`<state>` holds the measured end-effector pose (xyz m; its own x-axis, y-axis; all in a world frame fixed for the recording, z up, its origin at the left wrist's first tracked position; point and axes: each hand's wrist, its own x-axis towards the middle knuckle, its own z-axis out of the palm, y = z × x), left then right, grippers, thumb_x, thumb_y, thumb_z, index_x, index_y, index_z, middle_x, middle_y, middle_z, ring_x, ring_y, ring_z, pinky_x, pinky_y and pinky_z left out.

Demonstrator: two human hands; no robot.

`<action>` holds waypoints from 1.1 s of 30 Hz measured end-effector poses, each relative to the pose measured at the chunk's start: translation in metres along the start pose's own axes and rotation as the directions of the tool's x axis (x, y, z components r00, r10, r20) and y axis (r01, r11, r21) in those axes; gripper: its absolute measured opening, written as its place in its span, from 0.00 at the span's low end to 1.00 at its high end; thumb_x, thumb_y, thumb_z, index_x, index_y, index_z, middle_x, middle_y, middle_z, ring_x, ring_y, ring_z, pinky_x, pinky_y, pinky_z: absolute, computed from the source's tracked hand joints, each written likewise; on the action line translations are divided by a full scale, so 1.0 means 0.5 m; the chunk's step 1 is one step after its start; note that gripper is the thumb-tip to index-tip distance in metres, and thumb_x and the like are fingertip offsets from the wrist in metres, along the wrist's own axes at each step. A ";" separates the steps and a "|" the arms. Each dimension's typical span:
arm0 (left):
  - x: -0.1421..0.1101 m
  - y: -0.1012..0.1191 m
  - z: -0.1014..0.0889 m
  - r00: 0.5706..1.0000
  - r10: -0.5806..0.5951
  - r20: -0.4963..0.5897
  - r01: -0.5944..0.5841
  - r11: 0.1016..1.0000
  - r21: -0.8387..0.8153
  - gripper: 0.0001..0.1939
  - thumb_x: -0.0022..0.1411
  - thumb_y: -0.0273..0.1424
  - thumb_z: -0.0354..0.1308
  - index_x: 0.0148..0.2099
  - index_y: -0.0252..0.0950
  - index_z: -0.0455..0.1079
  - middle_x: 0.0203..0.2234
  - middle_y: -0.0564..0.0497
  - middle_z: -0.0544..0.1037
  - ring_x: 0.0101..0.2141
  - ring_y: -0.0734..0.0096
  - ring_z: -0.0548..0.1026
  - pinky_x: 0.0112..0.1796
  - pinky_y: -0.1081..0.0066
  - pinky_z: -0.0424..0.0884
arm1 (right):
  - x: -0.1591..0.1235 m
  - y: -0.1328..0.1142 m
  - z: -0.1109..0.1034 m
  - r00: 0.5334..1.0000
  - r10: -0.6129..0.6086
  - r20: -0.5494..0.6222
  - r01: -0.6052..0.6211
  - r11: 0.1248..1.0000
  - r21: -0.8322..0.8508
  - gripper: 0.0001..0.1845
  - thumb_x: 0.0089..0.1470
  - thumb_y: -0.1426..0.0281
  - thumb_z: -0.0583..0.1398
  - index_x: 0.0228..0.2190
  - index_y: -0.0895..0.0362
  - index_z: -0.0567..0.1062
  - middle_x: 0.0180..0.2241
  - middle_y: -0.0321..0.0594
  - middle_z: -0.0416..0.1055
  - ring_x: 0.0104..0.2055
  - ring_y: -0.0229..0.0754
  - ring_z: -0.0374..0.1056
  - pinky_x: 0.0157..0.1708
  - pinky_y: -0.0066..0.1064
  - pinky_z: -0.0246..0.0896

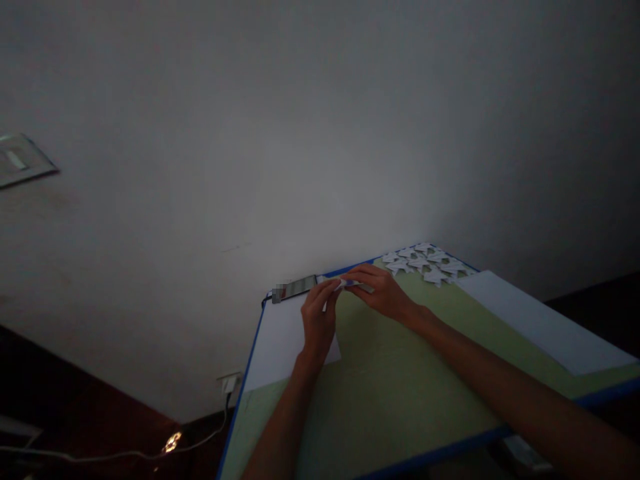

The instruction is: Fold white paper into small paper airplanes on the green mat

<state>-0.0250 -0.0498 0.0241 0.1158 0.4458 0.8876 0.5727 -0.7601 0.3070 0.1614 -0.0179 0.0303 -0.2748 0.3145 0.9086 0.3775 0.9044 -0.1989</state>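
My left hand and my right hand meet above the far half of the green table. Between their fingertips is a small folded piece of white paper, pinched from both sides. Its exact shape is mostly hidden by the fingers. Under and beside my left hand lies a white sheet of paper. Beyond my right hand, several folded white paper pieces with pointed ends lie grouped at the table's far right corner.
A phone lies at the table's back left edge, against the wall. Another white sheet lies along the right side. A plugged-in charger with a white cable is low on the wall at left; a switch plate is higher.
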 end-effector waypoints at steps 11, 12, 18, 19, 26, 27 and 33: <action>0.004 0.001 -0.002 1.000 0.006 -0.003 -0.006 1.000 0.019 0.09 0.69 0.27 0.59 0.49 0.39 0.79 0.41 0.46 0.82 0.41 0.66 0.81 0.44 0.66 0.77 | -0.002 -0.002 -0.003 0.999 -0.013 0.031 0.012 1.000 0.020 0.10 0.63 0.68 0.64 0.46 0.53 0.80 0.40 0.43 0.78 0.41 0.43 0.76 0.44 0.37 0.74; 0.004 0.001 -0.002 1.000 0.005 -0.006 -0.005 1.000 0.017 0.10 0.69 0.27 0.60 0.49 0.39 0.79 0.40 0.46 0.82 0.40 0.66 0.81 0.44 0.66 0.78 | -0.002 -0.003 -0.003 0.999 -0.007 0.037 0.007 1.000 0.021 0.10 0.63 0.68 0.64 0.46 0.53 0.80 0.40 0.43 0.78 0.41 0.44 0.76 0.43 0.37 0.74; 0.004 0.005 -0.003 1.000 -0.011 0.000 0.011 1.000 -0.010 0.08 0.70 0.28 0.58 0.45 0.39 0.80 0.38 0.47 0.83 0.39 0.65 0.81 0.43 0.65 0.78 | -0.001 -0.003 -0.004 0.999 0.014 0.053 -0.016 0.999 0.034 0.07 0.65 0.67 0.62 0.43 0.53 0.80 0.39 0.43 0.79 0.41 0.43 0.76 0.44 0.38 0.73; 0.004 0.006 -0.003 1.000 -0.009 0.001 0.009 1.000 -0.013 0.08 0.70 0.28 0.58 0.45 0.39 0.79 0.38 0.47 0.83 0.40 0.65 0.81 0.43 0.64 0.78 | -0.001 -0.002 -0.004 0.999 0.018 0.045 -0.020 0.999 0.042 0.07 0.65 0.67 0.62 0.43 0.53 0.80 0.39 0.43 0.79 0.41 0.43 0.76 0.44 0.37 0.73; 0.005 0.001 -0.006 0.999 -0.020 -0.033 0.020 1.000 0.014 0.07 0.69 0.27 0.60 0.46 0.38 0.79 0.38 0.47 0.83 0.40 0.65 0.81 0.43 0.65 0.78 | -0.003 -0.007 -0.004 0.996 0.090 0.007 -0.090 0.987 0.130 0.12 0.60 0.66 0.67 0.46 0.55 0.80 0.41 0.44 0.80 0.39 0.42 0.76 0.43 0.35 0.73; 0.005 -0.001 -0.007 0.999 -0.025 -0.042 0.026 1.000 0.017 0.07 0.69 0.27 0.60 0.45 0.38 0.79 0.38 0.47 0.83 0.39 0.65 0.81 0.43 0.65 0.78 | -0.003 -0.010 -0.006 0.996 0.091 0.017 -0.092 0.985 0.143 0.12 0.60 0.68 0.66 0.46 0.55 0.80 0.41 0.43 0.80 0.39 0.42 0.76 0.43 0.35 0.73; 0.007 -0.008 -0.010 0.998 -0.014 -0.055 0.016 0.999 0.037 0.08 0.69 0.27 0.60 0.46 0.38 0.79 0.39 0.47 0.83 0.40 0.65 0.81 0.44 0.64 0.77 | 0.005 -0.018 -0.021 0.990 0.132 0.055 -0.141 0.964 0.224 0.13 0.62 0.74 0.61 0.45 0.54 0.82 0.42 0.43 0.82 0.44 0.43 0.78 0.46 0.36 0.73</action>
<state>-0.0309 -0.0478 0.0277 0.0630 0.4297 0.9008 0.6041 -0.7349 0.3083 0.1664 -0.0284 0.0384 -0.2704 0.4466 0.8529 0.2043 0.8923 -0.4025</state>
